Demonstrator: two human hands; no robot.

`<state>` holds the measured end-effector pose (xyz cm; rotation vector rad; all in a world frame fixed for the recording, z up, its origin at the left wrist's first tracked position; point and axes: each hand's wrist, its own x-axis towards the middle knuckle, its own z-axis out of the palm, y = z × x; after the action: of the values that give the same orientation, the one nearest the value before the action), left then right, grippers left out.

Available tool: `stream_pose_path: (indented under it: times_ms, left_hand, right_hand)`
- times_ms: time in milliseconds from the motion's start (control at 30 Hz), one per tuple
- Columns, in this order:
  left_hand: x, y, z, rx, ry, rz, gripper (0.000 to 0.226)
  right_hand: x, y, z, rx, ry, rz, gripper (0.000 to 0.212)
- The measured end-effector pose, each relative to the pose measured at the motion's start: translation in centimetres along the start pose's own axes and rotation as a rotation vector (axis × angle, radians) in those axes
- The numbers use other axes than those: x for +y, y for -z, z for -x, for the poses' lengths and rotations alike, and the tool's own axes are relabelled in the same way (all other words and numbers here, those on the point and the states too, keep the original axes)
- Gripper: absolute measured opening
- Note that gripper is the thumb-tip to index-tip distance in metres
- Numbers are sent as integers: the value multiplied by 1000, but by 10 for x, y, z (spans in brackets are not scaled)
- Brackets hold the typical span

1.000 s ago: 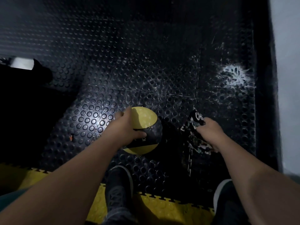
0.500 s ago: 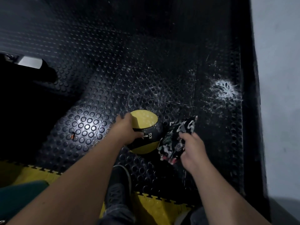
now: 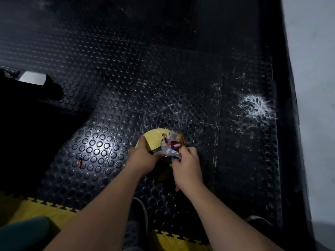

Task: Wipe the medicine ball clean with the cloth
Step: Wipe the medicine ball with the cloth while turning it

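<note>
Both hands on a yellow-and-black rubber medicine ball (image 3: 155, 140) over the black studded rubber floor (image 3: 163, 78).

The left hand (image 3: 145, 160) grips the ball's left side; the right hand (image 3: 188, 169) is clamped on a crumpled patterned cloth (image 3: 171, 147), seemingly pressed against the ball's upper right in the dim light.

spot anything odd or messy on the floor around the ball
Yes: a white splatter marks the black studded floor far right of the medicine ball, with pale streaks spreading from it. A small orange scrap lies left.

Studded floor (image 3: 163, 78) open ahead – wall (image 3: 315, 87) closes the right
</note>
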<state>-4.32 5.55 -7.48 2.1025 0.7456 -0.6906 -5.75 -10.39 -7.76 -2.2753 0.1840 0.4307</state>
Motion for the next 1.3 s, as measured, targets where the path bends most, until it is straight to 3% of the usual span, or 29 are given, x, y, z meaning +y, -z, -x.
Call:
stream_pose_path:
  times_ms: [100, 200, 267, 333, 433, 533, 667, 833, 1000, 1167, 1300]
  left_hand:
    - [-3, 2, -5, -5, 18, 77, 95]
    - [-4, 4, -11, -7, 14, 61, 91]
    - [-5, 5, -12, -3, 3, 73, 89]
    - [-8, 6, -14, 5, -8, 74, 87]
    - [-16, 7, -16, 6, -36, 95, 85]
    - [-22, 9, -15, -5, -45, 125, 91]
    - [-27, 10, -17, -12, -40, 159, 89]
    - [-30, 11, -20, -9, -58, 144, 86]
    - [-28, 10, -15, 4, -52, 58, 95]
    - [-28, 11, -15, 2, -66, 70, 83]
    - [-27, 8, -17, 13, -55, -1, 98]
  right_hand:
    - [6, 4, -23, -10, -107, -118, 33]
    - [8, 18, -45, -16, -422, -456, 27]
    - [8, 25, -45, 46, -537, -639, 26]
    - [4, 25, -36, 92, -433, -616, 19]
    - [-4, 2, -18, -18, -257, -428, 11]
    - [4, -5, -30, -23, -390, -430, 27]
    - [14, 13, -53, 29, -571, -552, 21]
    - [-12, 6, -23, -104, -233, -382, 10]
    - [-4, 12, -47, -11, -455, -459, 21]
    - [-17, 6, -29, -55, -181, -193, 14]
    - [-10, 11, -44, -2, -347, -349, 16]
